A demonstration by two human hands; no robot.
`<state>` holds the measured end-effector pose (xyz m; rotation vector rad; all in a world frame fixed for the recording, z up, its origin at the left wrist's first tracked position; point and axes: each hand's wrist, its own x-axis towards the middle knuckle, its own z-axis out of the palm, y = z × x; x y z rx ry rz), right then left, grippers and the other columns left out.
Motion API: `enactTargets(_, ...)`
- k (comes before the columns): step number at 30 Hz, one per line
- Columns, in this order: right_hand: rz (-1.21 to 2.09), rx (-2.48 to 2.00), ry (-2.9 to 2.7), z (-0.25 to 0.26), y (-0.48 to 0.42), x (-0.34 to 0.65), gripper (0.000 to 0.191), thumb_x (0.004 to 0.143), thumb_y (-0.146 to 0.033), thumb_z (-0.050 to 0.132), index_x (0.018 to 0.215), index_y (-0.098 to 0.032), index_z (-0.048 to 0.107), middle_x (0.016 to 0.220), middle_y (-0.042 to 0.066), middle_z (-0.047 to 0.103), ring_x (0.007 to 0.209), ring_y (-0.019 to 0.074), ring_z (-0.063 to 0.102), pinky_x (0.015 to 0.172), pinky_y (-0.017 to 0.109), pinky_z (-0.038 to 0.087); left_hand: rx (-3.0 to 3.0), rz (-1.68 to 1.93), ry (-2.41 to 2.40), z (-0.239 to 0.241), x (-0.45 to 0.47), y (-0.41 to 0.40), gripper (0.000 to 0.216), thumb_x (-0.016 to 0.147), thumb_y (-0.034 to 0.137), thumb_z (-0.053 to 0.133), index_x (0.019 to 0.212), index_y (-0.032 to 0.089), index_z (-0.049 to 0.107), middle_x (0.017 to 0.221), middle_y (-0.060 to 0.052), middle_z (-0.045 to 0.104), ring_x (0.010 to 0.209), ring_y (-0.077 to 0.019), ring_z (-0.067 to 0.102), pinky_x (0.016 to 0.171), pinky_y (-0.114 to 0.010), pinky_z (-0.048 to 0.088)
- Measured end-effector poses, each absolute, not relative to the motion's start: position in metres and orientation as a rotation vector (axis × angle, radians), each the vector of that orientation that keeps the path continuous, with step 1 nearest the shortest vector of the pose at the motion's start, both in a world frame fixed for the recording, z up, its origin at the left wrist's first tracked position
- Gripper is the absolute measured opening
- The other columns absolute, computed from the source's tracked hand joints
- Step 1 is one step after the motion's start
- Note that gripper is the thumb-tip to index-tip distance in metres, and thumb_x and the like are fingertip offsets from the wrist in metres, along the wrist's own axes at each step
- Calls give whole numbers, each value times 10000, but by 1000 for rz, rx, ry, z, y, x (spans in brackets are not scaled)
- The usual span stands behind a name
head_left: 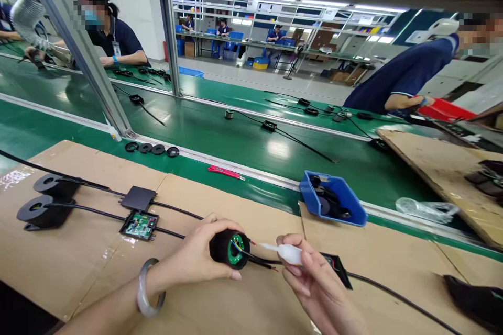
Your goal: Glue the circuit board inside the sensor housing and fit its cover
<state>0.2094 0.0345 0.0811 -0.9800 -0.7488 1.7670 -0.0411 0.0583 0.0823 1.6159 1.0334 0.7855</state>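
Observation:
My left hand [196, 256] grips a black round coil housing [229, 248] with a green ring board on its face, held on its side over the cardboard mat [243, 309]. A black cable with thin coloured wires leaves its face to the right. My right hand [314, 285] pinches a small white squeeze bottle [285, 253] whose thin nozzle points left, close to the green ring. A black box with an open circuit board [337, 267] lies just behind my right hand, on the same cable.
Two black ring coils [43, 207] with cables, a closed black box [137, 198] and an open board box [140, 224] lie at left. A blue bin [334, 200] of black parts, a red knife [223, 171] and black washers [152, 148] sit by the green conveyor [243, 136]. People work across it.

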Motion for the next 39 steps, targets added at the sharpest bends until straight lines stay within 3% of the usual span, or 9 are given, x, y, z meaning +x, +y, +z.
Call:
enactTargets(6, 1757, -891, -695, 78, 34, 202, 252, 713, -338, 841, 914, -222, 741, 799, 33, 563, 541, 47, 232, 413, 134, 258, 1608, 774, 1020, 80, -40, 56, 624, 585, 294, 957, 1152, 282, 697, 1177, -33, 669, 1114, -263, 616, 998, -332, 459)
enactTargets(10, 1676, -911, -716, 75, 32, 201, 202, 746, -341, 828, 903, -233, 760, 723, 22, 592, 490, 28, 152, 377, 136, 170, 1672, 765, 1074, 80, -37, 54, 646, 566, 234, 959, 1154, 302, 701, 1175, -29, 658, 1114, -268, 613, 994, -342, 468)
enactTargets(15, 1508, -978, -745, 80, 32, 206, 273, 689, -374, 865, 911, -233, 795, 807, 72, 668, 460, 12, 141, 366, 172, 125, 1771, 773, 1172, 81, -35, 50, 615, 623, 139, 881, 1177, 318, 685, 1207, -24, 643, 1136, -259, 604, 1012, -340, 470)
enactTargets(19, 1432, -991, -748, 89, 32, 204, 296, 702, -452, 844, 864, -210, 791, 653, 37, 555, 482, 60, 254, 328, 151, 219, 1868, 768, 1187, 83, -33, 47, 613, 657, 117, 830, 1220, 308, 680, 1250, -59, 603, 1157, -264, 598, 1023, -346, 480)
enactTargets(24, 1466, -968, -820, 84, 28, 201, 240, 794, -417, 752, 898, -201, 735, 857, 68, 604, 526, 78, 460, 363, 156, 392, 1931, 662, 1178, 89, -33, 46, 653, 625, 173, 887, 1233, 293, 680, 1193, -88, 575, 1132, -285, 598, 993, -384, 509)
enactTargets(34, 1171, -1209, -1335, 85, 7, 205, 184, 908, -382, 663, 1004, -226, 642, 873, 35, 593, 547, 113, 570, 500, 237, 488, 2077, 672, 1152, 90, -34, 41, 667, 617, 165, 908, 1228, 293, 673, 1175, -89, 539, 1063, -268, 609, 929, -382, 555)
enactTargets(39, 859, -1242, -1563, 100, 1, 196, 119, 922, -344, 640, 999, -255, 660, 887, 42, 612, 671, 157, 599, 571, 253, 478, 2199, 741, 1134, 85, -33, 39, 610, 693, 54, 771, 1243, 285, 646, 1203, -100, 523, 1111, -264, 598, 923, -362, 561)
